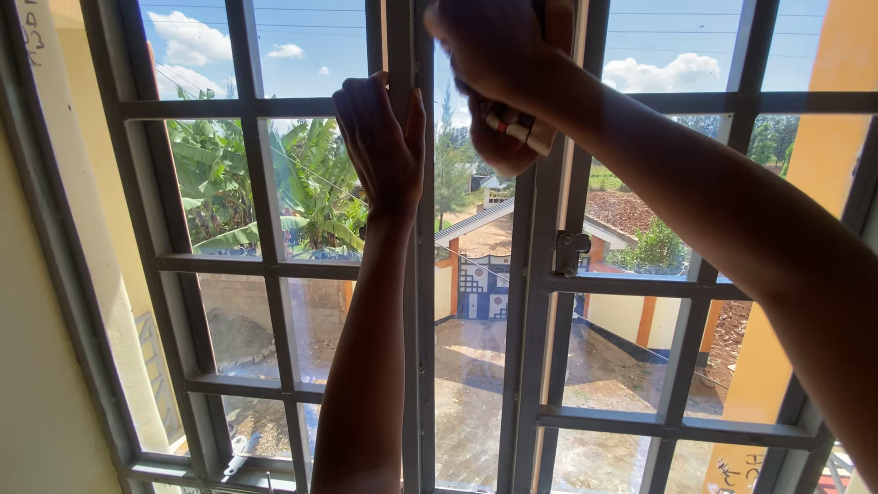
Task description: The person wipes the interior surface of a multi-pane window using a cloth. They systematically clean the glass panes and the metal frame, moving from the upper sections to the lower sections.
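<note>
Clenched high at the top, the right hand [498,55] has its grip on a small white-and-red object [517,128] against the grey metal window frame [540,274]. Just left, the left hand [380,146] wraps the frame's grey upright bar [416,302].

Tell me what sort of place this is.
Probably an upper-floor room of a house or similar building. The hands, left hand and right hand, work at a grey metal-framed window, looking down on a wet paved yard and banana plants.
</note>
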